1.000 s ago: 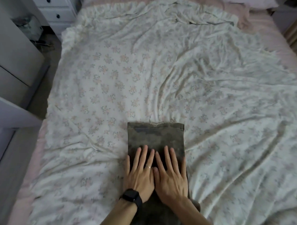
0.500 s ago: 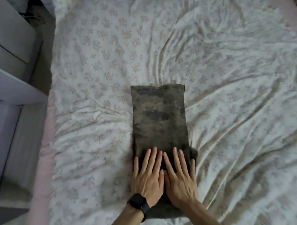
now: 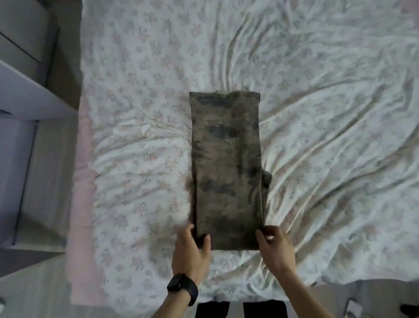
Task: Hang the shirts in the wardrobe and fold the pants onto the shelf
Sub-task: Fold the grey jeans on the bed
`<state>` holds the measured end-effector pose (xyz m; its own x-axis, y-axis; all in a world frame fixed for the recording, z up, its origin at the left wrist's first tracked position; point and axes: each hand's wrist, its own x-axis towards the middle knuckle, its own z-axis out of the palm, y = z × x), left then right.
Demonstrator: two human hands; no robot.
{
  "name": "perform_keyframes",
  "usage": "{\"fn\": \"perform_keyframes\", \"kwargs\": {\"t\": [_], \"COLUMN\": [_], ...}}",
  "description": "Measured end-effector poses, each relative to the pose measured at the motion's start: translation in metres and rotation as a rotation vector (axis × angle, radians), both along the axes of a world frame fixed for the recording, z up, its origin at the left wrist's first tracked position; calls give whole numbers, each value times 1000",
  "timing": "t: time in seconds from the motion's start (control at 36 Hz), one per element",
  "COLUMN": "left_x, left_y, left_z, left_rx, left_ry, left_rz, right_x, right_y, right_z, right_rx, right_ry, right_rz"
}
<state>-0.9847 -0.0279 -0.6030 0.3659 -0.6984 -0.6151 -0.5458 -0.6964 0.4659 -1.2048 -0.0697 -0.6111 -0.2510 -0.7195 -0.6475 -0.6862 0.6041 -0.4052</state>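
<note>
Camouflage pants (image 3: 226, 164) lie folded into a long narrow strip on the bed's floral sheet (image 3: 325, 116), running away from me. My left hand (image 3: 192, 250), with a black watch on its wrist, pinches the near left corner of the strip, thumb on top. My right hand (image 3: 273, 245) pinches the near right corner with curled fingers. A small flap of fabric sticks out on the strip's right side about halfway along.
White furniture with shelves or drawers (image 3: 17, 83) stands along the left of the bed, with a strip of floor (image 3: 44, 175) between. My dark-trousered legs (image 3: 240, 315) touch the bed's near edge. A dark object sits at the lower right corner.
Both hands slid back along the pants from pressing flat on top to gripping the two near corners. The view has tilted down, showing the whole strip.
</note>
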Motion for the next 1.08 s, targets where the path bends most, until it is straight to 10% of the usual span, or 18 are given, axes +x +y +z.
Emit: {"fn": "perform_keyframes", "kwargs": {"t": [0.33, 1.08], "left_x": [6, -41], "left_y": [15, 169], "left_z": [1, 69], "left_rx": [118, 104], "left_ry": [493, 330], "left_rz": [451, 556], "right_x": [-6, -53], "right_y": [17, 190], "right_z": [-22, 43], "right_rx": [220, 108], "right_ry": [-319, -184], "right_rz": [-333, -109]}}
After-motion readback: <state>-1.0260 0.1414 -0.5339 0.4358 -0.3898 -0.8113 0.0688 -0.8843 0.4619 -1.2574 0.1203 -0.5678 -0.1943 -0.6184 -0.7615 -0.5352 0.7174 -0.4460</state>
